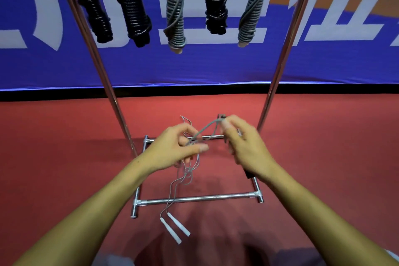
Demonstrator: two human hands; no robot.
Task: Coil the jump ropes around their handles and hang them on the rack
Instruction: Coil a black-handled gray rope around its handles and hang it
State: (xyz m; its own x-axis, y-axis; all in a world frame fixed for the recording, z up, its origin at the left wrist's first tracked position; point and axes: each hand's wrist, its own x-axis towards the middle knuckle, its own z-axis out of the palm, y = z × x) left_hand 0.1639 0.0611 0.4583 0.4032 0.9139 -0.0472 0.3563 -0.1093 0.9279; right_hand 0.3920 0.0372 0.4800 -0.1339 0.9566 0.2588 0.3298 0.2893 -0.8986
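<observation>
My right hand (244, 147) grips a black jump-rope handle (248, 174), whose lower end pokes out below my palm. A grey cord (208, 126) arcs from the handle's top across to my left hand (179, 147), which pinches it. A loose grey rope (183, 177) with two white handles (176, 228) lies on the red floor below my hands. Several coiled ropes hang from the rack above: black bundles (135, 6) and grey bundles (176, 19).
The chrome rack's two uprights (278, 71) rise on either side of my hands, and its base frame (198, 197) lies on the red floor beneath them. A blue, orange and white banner (194, 65) runs along the back.
</observation>
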